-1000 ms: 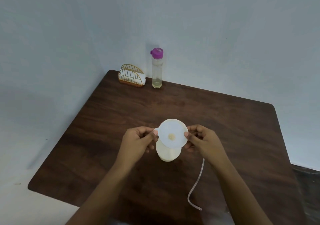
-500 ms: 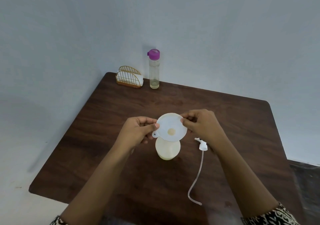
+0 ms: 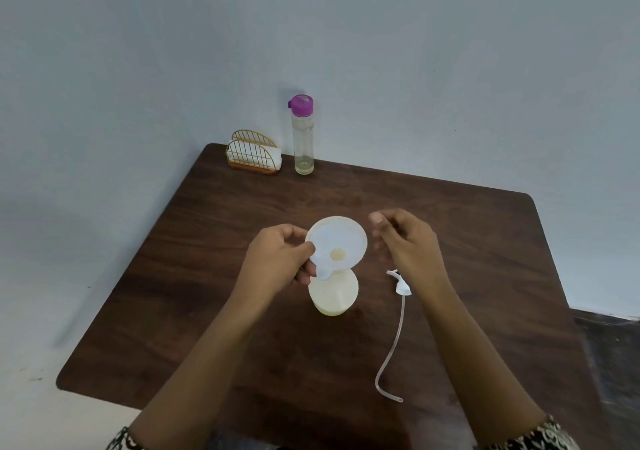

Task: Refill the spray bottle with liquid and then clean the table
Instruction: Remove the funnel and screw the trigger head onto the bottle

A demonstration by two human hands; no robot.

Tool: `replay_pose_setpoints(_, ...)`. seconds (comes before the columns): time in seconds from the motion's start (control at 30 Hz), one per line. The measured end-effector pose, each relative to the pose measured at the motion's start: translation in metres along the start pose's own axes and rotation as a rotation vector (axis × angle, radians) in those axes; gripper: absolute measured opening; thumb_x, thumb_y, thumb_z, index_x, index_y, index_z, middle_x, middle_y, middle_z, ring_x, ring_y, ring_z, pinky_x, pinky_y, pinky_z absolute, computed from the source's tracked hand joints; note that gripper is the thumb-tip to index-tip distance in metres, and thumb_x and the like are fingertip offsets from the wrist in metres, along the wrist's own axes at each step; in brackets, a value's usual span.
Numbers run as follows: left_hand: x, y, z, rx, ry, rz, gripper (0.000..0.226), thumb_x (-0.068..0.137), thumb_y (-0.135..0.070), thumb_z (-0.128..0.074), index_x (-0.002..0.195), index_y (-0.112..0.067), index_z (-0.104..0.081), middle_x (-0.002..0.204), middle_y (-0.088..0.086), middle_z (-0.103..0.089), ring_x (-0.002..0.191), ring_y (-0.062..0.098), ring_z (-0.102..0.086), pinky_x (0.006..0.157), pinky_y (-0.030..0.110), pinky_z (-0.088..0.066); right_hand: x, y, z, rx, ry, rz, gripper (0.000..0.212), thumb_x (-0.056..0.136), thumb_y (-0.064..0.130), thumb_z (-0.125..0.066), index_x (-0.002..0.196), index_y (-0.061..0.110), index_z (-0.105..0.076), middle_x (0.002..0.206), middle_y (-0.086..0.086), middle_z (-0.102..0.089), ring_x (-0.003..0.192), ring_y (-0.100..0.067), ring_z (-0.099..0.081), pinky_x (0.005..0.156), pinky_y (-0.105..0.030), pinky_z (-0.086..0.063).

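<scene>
Funnel (image 3: 341,238) rim in left hand (image 3: 277,262) (right hand (image 3: 408,245) just clear)

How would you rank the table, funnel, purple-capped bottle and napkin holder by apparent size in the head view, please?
1. table
2. funnel, helped by being nearer the camera
3. purple-capped bottle and napkin holder: too alike to rank; the bottle is taller, the holder wider.
</scene>
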State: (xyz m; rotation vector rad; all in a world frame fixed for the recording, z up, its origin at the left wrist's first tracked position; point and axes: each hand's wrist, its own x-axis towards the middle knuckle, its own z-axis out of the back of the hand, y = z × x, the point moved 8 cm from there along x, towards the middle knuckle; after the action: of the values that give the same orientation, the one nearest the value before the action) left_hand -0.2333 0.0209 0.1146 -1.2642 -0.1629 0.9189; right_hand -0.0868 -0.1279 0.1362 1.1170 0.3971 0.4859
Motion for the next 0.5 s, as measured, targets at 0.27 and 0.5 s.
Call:
replay_pose_setpoints(0.27,-0.007,0.004,-0.014,0.026,0.008,0.006,0.030,0.080,-0.008,-0.052,0.105,-0.022,-0.058,0.060,0.003,-0.071,0.047,0.015,-0.063,0.055,0.025,-0.048,-0.075,-0.029,-0.032,0.243,0.093,-0.252,0.012,0.087,0.028,-0.065,0.092,0.019,-0.059,0.074,-0.003,-0.067,0.051,-0.013,-0.061,0.044,-0.027,-0.046)
replay_pose_setpoints(0.5,-0.017,0.008,-0.023,-0.029,-0.014,-0.017,0.040,0.080,-0.007,-0.054,0.118,-0.018,-0.055,0.060,0.004,-0.071,0.051,0.015,-0.066,0.058,0.030,-0.055,-0.086,-0.032,-0.055,0.496,0.193,-0.482,0.027,0.088,0.030,-0.062,0.083,0.004,-0.065,0.067,-0.003,-0.067,0.046,-0.015,-0.056,0.042,-0.024,-0.040)
